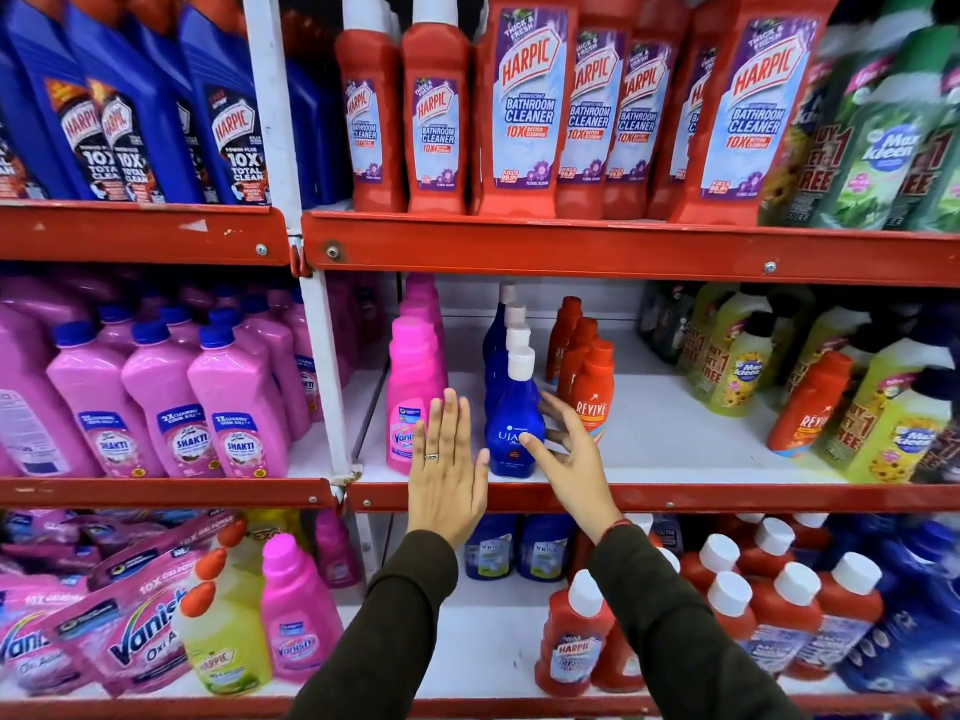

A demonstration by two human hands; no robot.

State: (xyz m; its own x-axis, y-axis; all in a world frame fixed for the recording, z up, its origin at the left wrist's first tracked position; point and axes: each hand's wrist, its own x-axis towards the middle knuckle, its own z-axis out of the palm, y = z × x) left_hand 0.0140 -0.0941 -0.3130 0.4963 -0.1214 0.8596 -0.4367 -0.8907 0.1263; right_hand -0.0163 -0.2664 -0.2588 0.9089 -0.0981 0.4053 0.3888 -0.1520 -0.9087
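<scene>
A row of blue Ujala bottles with white caps stands front to back on the middle shelf; the front bottle (511, 407) is nearest me. My left hand (449, 465) is flat with straight fingers, raised just left of that bottle, between it and a pink Vanish bottle (413, 387). My right hand (563, 452) reaches around the front blue bottle's right side with spread fingers and its thumb on the label. I cannot tell if the fingers behind touch it. A row of orange Revive bottles (595, 392) stands right beside that hand.
The red shelf edge (675, 498) runs below my hands. Red Harpic bottles (524, 106) fill the shelf above, pink Shakti bottles (171, 407) the left bay, Max Kleen bottles (893, 423) the right. Bare white shelf (675, 423) lies right of the Revive row.
</scene>
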